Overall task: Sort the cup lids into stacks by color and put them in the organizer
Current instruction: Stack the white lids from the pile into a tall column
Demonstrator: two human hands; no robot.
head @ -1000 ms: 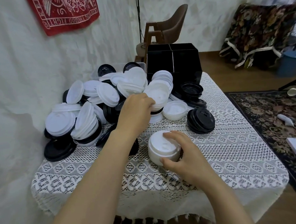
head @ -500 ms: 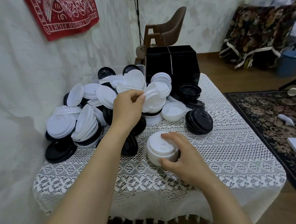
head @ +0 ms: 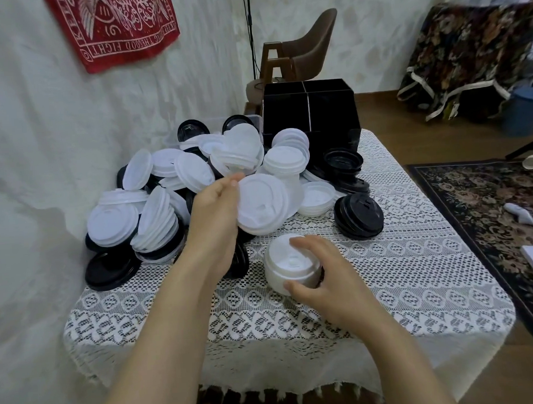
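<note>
Held lid: a white lid (head: 260,203), pinched at its rim by the left hand (head: 216,211), tilted just above the white stack (head: 291,266).
White stack: on the worktop (head: 389,288); the right hand (head: 323,279) has its fingers (head: 305,241) curled round it.
Handling: probably light, thin, springy and slick; take it by the rim and nest it gently.
Organizer (head: 309,108): black, behind the mixed pile (head: 171,189).

Worktop (head: 389,288): lid pile (head: 165,201) left-rear; organizer (head: 309,111) behind pile, at far edge; near stack (head: 291,266) front-centre; second stack (head: 360,218) right of pile, before organizer; chair (head: 306,49) behind organizer
</note>
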